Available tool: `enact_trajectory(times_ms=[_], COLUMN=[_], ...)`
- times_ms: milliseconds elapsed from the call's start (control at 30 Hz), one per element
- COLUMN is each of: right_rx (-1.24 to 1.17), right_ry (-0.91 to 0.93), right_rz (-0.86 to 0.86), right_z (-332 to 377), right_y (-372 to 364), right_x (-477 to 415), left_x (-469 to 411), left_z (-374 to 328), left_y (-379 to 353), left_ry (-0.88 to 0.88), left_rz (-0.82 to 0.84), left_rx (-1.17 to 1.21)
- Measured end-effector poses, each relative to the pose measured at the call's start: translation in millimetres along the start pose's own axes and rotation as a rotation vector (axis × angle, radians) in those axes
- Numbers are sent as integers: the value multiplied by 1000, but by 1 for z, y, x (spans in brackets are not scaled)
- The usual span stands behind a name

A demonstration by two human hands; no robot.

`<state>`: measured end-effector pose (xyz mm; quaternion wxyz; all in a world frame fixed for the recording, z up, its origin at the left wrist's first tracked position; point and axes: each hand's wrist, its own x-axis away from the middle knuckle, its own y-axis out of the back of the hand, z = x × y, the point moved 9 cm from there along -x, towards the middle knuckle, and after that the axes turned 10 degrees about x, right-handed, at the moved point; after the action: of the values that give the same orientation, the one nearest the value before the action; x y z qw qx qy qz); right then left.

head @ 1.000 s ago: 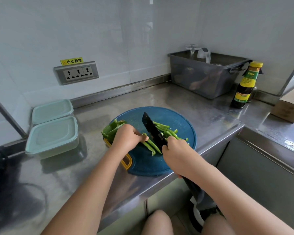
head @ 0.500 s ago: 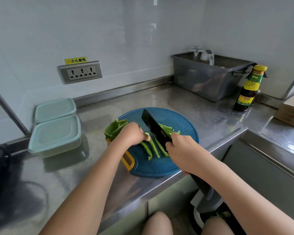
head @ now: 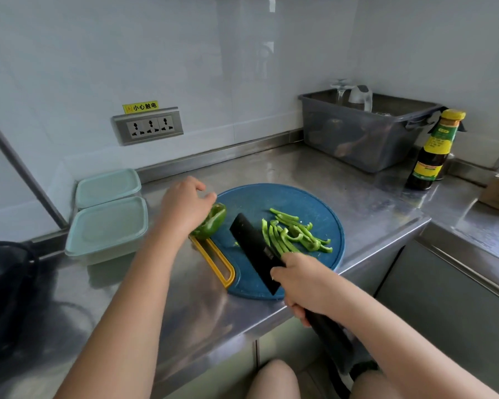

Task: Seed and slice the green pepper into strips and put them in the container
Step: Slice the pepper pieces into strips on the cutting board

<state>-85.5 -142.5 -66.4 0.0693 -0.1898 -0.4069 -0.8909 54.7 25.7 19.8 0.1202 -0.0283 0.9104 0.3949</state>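
Left hand [head: 185,205]: grip curled over the uncut pepper piece [head: 212,221] at the left edge of the cutting board [head: 308,203]. Right hand [head: 306,283]: grip clamped on the knife [head: 254,249], with the blade over the board between the pepper piece and the strips [head: 294,234]. The strips lie in a loose pile right of the blade. Two containers [head: 107,228] sit on the bench [head: 271,168], left of the board; both appear lidded.

Risks:
- The piece is curved and glossy, so it may rock under the blade, giving uneven strips or nicked fingertips.
- It sits at the board edge and could slide onto the bench.
- The lid must come off before transfer.
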Motion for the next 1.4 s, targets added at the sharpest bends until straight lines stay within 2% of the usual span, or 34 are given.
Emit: enact_trajectory(times_ms=[67, 167, 233, 367, 467, 533, 633, 800, 1033, 1200, 1400], right_rx=[-12, -1, -7, -75, -145, -95, -11, 59, 181, 227, 260], right_ry=[-2, -24, -44, -118, -186, -200, -154, -135, 21, 99, 91], right_rz=[35, 32, 18, -3, 24, 17, -32, -44, -288, -335, -321], right_z=[0, -4, -9, -22, -27, -26, -18, -15, -1, 16, 12], right_y=[-14, -17, -10, 11, 15, 15, 17, 17, 22, 13, 11], right_x=[-2, -10, -13, -16, -17, -19, -17, -19, -8, 2, -7], left_x=[-13, -19, -17, -7, 7, 12, 16, 19, 54, 66, 65], left_z=[21, 38, 42, 52, 44, 37, 32, 30, 15, 1, 3], left_y=[-4, -26, -38, -46, -57, -60, -64, -66, -49, -53, -57], left_ry=[103, 186, 220, 367, 326, 219, 63, -41, -163, -241, -205], left_rz=[94, 326, 426, 459, 604, 651, 574, 359, 351, 355, 386], left_rx=[-61, -93, 0, 313, 444, 372, 227, 268, 55, 33, 42])
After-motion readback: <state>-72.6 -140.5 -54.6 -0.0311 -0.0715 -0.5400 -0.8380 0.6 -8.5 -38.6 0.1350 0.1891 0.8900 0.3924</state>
